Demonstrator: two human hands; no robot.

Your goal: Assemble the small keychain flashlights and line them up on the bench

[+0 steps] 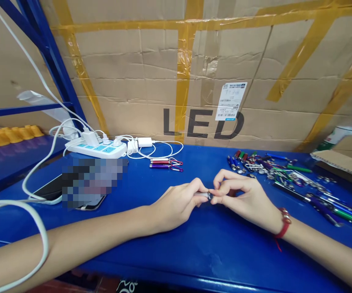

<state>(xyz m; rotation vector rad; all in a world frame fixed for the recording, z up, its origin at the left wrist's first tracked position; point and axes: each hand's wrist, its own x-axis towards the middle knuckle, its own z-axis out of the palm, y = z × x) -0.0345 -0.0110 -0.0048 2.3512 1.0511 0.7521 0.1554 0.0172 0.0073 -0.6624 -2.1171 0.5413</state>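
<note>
My left hand (pixel 179 203) and my right hand (pixel 243 197) meet at the middle of the blue table (pixel 194 244). Together they pinch a small silver and dark cylinder (pixel 207 195), which looks like a tiny keychain flashlight part. Both hands have their fingers closed on it. My right wrist wears a red bracelet (pixel 283 224). Two small flashlights with carabiner clips (pixel 166 164), one red and one purple, lie just beyond my hands.
A heap of small coloured flashlights and metal clips (pixel 286 175) lies at the right. A white power strip with chargers and cables (pixel 98 147) and a phone (pixel 53 189) are at the left. A taped cardboard box marked LED (pixel 200 73) stands behind. A white cable (pixel 38 228) crosses my left forearm.
</note>
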